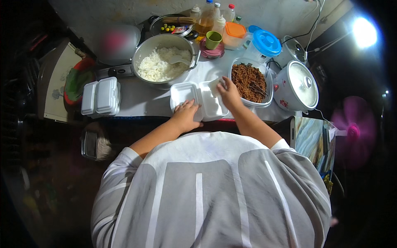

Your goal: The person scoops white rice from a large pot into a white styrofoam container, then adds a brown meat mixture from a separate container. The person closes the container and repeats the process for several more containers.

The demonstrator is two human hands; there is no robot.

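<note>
An opened white foam food box (214, 107) lies at the table's front edge, lid half to the left. My left hand (187, 114) rests on the lid half with its fingers apart. My right hand (229, 93) pinches a small whitish, translucent piece (216, 86), perhaps plastic, over the box's right half. Just right of that hand stands a clear plastic tub (269, 93) of brown shredded food (248, 81) with tongs (259, 88) in it. Behind the box, a large metal pot (136, 59) holds white rice (158, 66) and a white rice paddle (180, 60).
Closed foam boxes (106, 94) are stacked at the left. A white rice cooker (287, 90) stands at the right, near a spinning pink fan (353, 131). Behind are a blue-lidded container (266, 43), an orange-lidded container (234, 31), a green cup (213, 40) and several bottles (206, 18).
</note>
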